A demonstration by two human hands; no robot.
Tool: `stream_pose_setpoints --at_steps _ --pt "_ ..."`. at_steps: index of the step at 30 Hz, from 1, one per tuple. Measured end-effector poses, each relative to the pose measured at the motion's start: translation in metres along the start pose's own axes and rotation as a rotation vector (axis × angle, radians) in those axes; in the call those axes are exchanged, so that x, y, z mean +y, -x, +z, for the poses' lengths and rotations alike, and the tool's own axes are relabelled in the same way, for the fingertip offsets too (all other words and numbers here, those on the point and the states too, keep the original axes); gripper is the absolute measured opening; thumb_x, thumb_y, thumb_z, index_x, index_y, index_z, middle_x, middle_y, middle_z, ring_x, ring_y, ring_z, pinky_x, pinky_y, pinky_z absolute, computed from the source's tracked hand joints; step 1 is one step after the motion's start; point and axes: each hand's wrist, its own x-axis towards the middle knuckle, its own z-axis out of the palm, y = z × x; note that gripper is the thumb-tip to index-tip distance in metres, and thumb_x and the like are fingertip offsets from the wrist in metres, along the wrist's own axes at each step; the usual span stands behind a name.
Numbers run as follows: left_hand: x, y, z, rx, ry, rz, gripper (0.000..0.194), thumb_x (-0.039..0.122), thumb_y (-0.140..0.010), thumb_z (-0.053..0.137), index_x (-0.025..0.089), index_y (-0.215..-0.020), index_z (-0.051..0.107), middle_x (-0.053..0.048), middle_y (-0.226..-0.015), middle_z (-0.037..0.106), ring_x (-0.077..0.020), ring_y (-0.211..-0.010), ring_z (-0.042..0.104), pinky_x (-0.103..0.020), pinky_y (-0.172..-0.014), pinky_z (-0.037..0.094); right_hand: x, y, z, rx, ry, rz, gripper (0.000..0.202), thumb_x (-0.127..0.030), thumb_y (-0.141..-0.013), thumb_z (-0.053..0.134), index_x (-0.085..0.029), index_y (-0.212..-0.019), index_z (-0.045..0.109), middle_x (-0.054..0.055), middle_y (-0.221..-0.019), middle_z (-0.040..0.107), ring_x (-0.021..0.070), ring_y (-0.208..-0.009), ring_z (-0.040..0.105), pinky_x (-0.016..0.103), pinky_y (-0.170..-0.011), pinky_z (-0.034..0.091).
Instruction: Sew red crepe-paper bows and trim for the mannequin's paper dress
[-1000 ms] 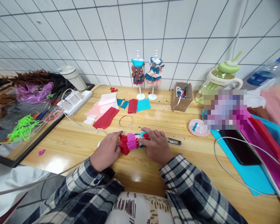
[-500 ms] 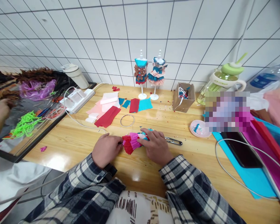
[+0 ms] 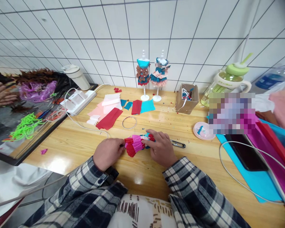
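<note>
A miniature dress form (image 3: pixel 136 144) in a ruffled crepe-paper dress of red, pink, white and blue lies sideways between my hands, just above the wooden table. My left hand (image 3: pixel 108 153) is closed at its hem end, pinching what seems to be the stand, mostly hidden by the fingers. Over the bodice end, my right hand (image 3: pixel 163 148) grips with thumb and fingers; the index finger is stretched along the top. Beside the right hand lie black thread snips (image 3: pixel 178 144). Two dressed miniature forms, one with a turquoise top (image 3: pixel 143 71) and one with peach ruffles (image 3: pixel 159 76), stand upright by the wall.
Crepe-paper pieces (image 3: pixel 109 118) and a metal ring (image 3: pixel 129 123) lie ahead. A small cardboard box (image 3: pixel 187 103), pink dish (image 3: pixel 203 131), green-lidded bottle (image 3: pixel 228 80) and phone (image 3: pixel 245 153) are rightward. Leftward are a power strip (image 3: pixel 79 103), white cup (image 3: pixel 78 77) and a co-worker's hand (image 3: pixel 1 95).
My right index finger and fingers have shifted slightly to the right, uncovering more red at the bodice. My left hand keeps its grip. The co-worker's hand has moved up and opened.
</note>
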Motion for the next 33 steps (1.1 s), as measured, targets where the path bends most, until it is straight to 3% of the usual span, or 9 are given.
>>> stream_pose_setpoints --at_steps 3,8,11,14,17,22,24,28,33 --pt "-0.001 0.000 0.002 -0.034 0.016 -0.007 0.025 0.035 -0.085 0.049 0.028 -0.099 0.069 -0.006 -0.096 0.073 -0.0243 -0.085 0.065 -0.029 -0.066 0.039 0.003 0.002 -0.002 0.064 -0.076 0.005 0.048 -0.009 -0.075 0.052 -0.035 -0.113 0.065 0.002 -0.133 0.049 0.0226 -0.100 0.050 0.039 -0.081 0.036" --pt "-0.005 0.001 0.003 -0.073 0.133 -0.031 0.025 0.035 -0.086 0.049 0.027 -0.098 0.070 -0.008 -0.094 0.073 -0.0240 -0.084 0.066 -0.029 -0.069 0.041 0.021 0.009 -0.012 0.280 -0.137 0.099 0.056 -0.007 -0.076 0.047 -0.032 -0.125 0.058 0.005 -0.124 0.053 0.0191 -0.089 0.052 0.039 -0.084 0.041" --pt "-0.006 -0.003 0.002 -0.019 0.251 0.028 0.026 0.032 -0.087 0.047 0.027 -0.099 0.070 -0.008 -0.096 0.074 -0.0222 -0.083 0.066 -0.027 -0.068 0.041 0.035 0.016 -0.019 0.430 -0.172 0.197 0.052 -0.007 -0.077 0.045 -0.027 -0.124 0.058 0.007 -0.119 0.054 0.0206 -0.097 0.053 0.039 -0.086 0.044" --pt "-0.003 -0.015 0.005 0.108 0.431 0.063 0.025 0.031 -0.087 0.048 0.025 -0.096 0.071 -0.005 -0.094 0.074 -0.0199 -0.083 0.066 -0.024 -0.068 0.041 0.047 0.023 -0.020 0.518 -0.194 0.296 0.045 -0.010 -0.082 0.043 -0.023 -0.123 0.056 0.009 -0.114 0.056 0.0231 -0.106 0.051 0.042 -0.091 0.044" --pt "0.008 -0.041 0.012 0.256 0.680 0.054 0.022 0.031 -0.083 0.053 0.021 -0.090 0.072 -0.002 -0.080 0.073 -0.0175 -0.072 0.064 -0.022 -0.065 0.042 0.053 0.027 -0.016 0.527 -0.206 0.403 0.044 -0.014 -0.083 0.043 -0.021 -0.126 0.051 0.010 -0.114 0.057 0.0245 -0.104 0.051 0.045 -0.087 0.045" --pt "0.040 -0.104 0.023 0.400 1.263 0.061 0.011 0.026 -0.067 0.068 0.016 -0.071 0.072 -0.002 -0.069 0.072 -0.0164 -0.063 0.062 -0.022 -0.059 0.043 0.053 0.027 -0.001 0.465 -0.255 0.420 0.043 -0.014 -0.083 0.041 -0.021 -0.125 0.048 0.009 -0.116 0.057 0.0235 -0.102 0.052 0.042 -0.084 0.046" --pt "0.053 -0.131 0.026 0.428 1.327 0.073 0.012 0.028 -0.066 0.069 0.016 -0.069 0.072 -0.003 -0.071 0.073 -0.0175 -0.064 0.064 -0.023 -0.060 0.045 0.052 0.025 0.005 0.420 -0.274 0.411 0.045 -0.012 -0.082 0.041 -0.021 -0.125 0.048 0.008 -0.115 0.058 0.0231 -0.103 0.052 0.041 -0.084 0.046" --pt "0.072 -0.181 0.031 0.485 1.440 0.087 0.028 0.034 -0.066 0.069 0.014 -0.085 0.072 -0.008 -0.085 0.075 -0.0216 -0.077 0.068 -0.027 -0.065 0.050 0.051 0.023 0.014 0.344 -0.327 0.400 0.047 -0.007 -0.078 0.040 -0.022 -0.121 0.051 0.006 -0.108 0.060 0.0215 -0.100 0.053 0.039 -0.084 0.046" --pt "0.086 -0.222 0.036 0.553 1.509 0.069 0.036 0.039 -0.063 0.073 0.012 -0.086 0.072 -0.009 -0.085 0.075 -0.0237 -0.081 0.068 -0.029 -0.069 0.051 0.056 0.020 0.018 0.319 -0.356 0.396 0.048 -0.002 -0.075 0.039 -0.021 -0.117 0.053 0.006 -0.098 0.060 0.0202 -0.093 0.055 0.037 -0.083 0.045"
